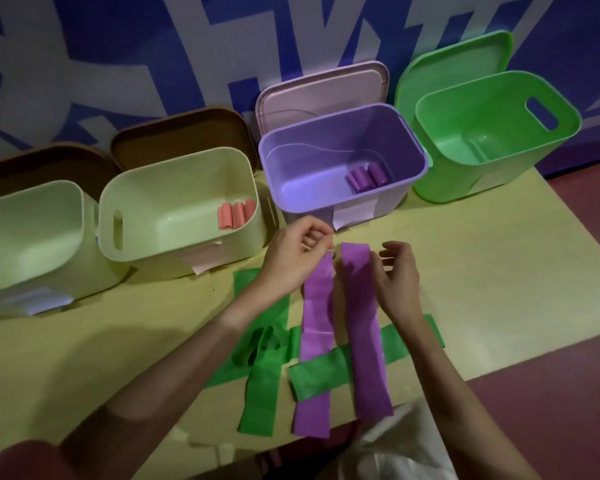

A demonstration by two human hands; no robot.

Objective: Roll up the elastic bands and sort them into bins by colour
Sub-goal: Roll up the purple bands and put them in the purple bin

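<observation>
Purple flat elastic band [316, 334] far end pinched by left hand [297, 252] | right hand [397, 271] loose-fingered, holding nothing | step: starting roll | next: curl end tightly, keep edges aligned

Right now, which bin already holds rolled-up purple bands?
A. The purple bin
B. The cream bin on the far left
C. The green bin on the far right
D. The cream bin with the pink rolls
A: two rolled purple bands lie on the floor of the purple bin, while the green bin looks empty and the cream bin next to the purple one holds only pink rolls.
</observation>
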